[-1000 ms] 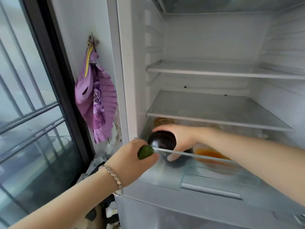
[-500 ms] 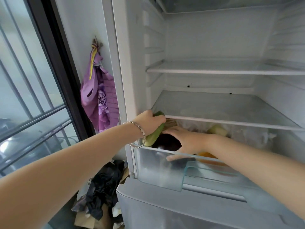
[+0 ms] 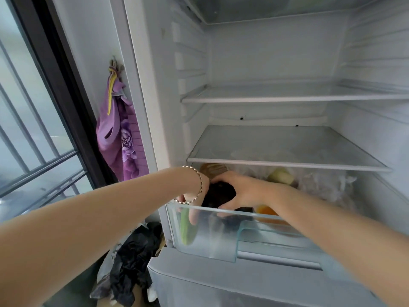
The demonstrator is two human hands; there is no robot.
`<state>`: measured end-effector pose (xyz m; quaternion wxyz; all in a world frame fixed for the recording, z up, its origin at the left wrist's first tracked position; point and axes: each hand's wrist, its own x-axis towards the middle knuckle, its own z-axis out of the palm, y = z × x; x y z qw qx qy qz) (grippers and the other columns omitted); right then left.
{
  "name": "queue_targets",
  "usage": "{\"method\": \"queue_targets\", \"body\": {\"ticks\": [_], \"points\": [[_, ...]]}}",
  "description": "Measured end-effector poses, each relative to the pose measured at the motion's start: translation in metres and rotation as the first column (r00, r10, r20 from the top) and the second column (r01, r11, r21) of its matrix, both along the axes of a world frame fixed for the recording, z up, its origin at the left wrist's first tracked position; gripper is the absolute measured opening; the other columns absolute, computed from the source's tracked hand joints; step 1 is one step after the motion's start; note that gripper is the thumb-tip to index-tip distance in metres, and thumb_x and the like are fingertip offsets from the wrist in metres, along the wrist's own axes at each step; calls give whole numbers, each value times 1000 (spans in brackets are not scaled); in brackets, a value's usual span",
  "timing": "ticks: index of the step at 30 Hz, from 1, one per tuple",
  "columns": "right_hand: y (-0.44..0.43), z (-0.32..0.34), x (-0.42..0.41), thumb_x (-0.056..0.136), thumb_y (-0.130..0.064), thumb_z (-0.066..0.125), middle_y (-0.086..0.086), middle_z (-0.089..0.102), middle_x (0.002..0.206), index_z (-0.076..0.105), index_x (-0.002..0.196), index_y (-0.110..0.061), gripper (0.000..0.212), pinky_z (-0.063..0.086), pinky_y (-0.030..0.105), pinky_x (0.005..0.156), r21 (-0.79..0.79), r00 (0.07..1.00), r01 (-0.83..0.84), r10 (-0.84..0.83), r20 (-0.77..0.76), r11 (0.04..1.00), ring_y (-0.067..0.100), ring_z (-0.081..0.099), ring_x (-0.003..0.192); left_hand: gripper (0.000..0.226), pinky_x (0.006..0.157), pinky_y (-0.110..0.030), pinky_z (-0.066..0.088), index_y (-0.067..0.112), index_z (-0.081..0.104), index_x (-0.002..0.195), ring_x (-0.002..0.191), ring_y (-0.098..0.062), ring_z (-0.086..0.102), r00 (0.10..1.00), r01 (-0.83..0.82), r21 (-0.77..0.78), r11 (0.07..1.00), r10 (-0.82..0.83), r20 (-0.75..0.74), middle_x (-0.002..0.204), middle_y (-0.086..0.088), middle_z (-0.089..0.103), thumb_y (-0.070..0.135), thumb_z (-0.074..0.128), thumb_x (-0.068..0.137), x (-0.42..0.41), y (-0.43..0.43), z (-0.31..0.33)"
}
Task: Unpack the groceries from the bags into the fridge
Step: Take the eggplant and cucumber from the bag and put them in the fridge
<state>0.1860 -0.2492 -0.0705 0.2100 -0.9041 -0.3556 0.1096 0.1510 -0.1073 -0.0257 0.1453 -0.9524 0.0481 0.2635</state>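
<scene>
The open fridge has a clear crisper drawer [image 3: 212, 244] pulled out below the lowest glass shelf [image 3: 285, 149]. My left hand [image 3: 194, 209], with a bracelet at the wrist, reaches down inside the drawer's left end and holds a green cucumber [image 3: 187, 229] upright against the front wall. My right hand [image 3: 241, 191] grips a dark purple eggplant [image 3: 220, 193] just above the drawer rim. An orange item [image 3: 265, 211], a pale green vegetable [image 3: 280, 176] and a clear plastic bag [image 3: 321, 185] lie deeper in the drawer.
A purple floral bag [image 3: 124, 142] hangs on the wall left of the fridge. Black plastic bags [image 3: 132, 255] lie on the floor by the fridge's lower corner. A barred window [image 3: 28, 129] fills the left. The upper glass shelf [image 3: 265, 94] is bare.
My left hand has moved from above the drawer rim down into the drawer with the cucumber. My right hand has lowered the eggplant a little further inside.
</scene>
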Motion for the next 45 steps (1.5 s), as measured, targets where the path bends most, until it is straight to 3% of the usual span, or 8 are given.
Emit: {"method": "queue_targets", "body": {"ticks": [8,14,18,22,26,36,38,45], "points": [[-10,20,-20,81,-33,70,-1,52,134,47,134,-18,59,42,31,100,1,986,83,-82,148,997,18,50,122,39,74,-32,52,11,61,78,71,-23,55,981,39,-54,998,-28,190,76,-3,59,50,59,83,-9,-3,-3],[-72,40,-70,56,-56,80,-23,42,130,40,135,-38,90,33,18,99,2,974,172,-170,149,985,-3,40,121,56,89,-28,40,23,62,108,105,-17,57,631,444,-278,852,-77,772,111,6,62,65,33,85,-54,-23,-26],[-113,37,-79,48,-56,84,-21,22,146,31,141,-41,108,14,12,104,-156,911,253,-180,372,955,-1,19,136,76,91,-42,48,18,66,111,103,-25,65,425,592,-100,800,-204,882,115,-3,66,75,31,74,-50,-35,-55],[-134,15,-83,38,-77,69,-17,31,142,50,128,-39,99,12,27,110,71,755,374,-348,556,925,1,11,138,82,93,-51,47,16,62,119,112,-28,61,362,608,-44,793,-227,904,123,-6,63,78,35,72,-38,-41,-62],[-149,-11,-70,45,-85,48,10,56,128,64,116,-18,98,34,55,103,239,561,442,-474,679,864,25,35,130,85,94,-52,47,15,61,119,114,-28,60,393,582,-64,811,-211,895,125,-7,62,80,38,69,-21,-47,-61],[-121,-45,-1,67,-69,43,21,57,129,59,120,4,92,27,43,106,306,402,660,-666,628,686,41,52,121,97,115,-49,-7,24,4,150,146,-19,2,639,309,-125,943,-108,761,158,-3,7,80,29,75,48,-60,-49],[-118,-48,10,75,-72,28,20,62,122,63,114,1,90,23,44,101,273,384,683,-651,654,677,41,57,116,92,115,-49,-3,26,8,150,146,-21,8,642,311,-156,937,-87,762,157,-5,11,77,31,77,59,-60,-52],[-104,-50,32,42,-40,87,17,69,97,64,92,1,68,18,49,102,321,214,743,-663,718,587,37,65,101,70,86,-54,49,22,70,109,99,-28,68,390,431,-71,900,-115,914,113,-12,68,60,79,52,84,-64,-73]]}}
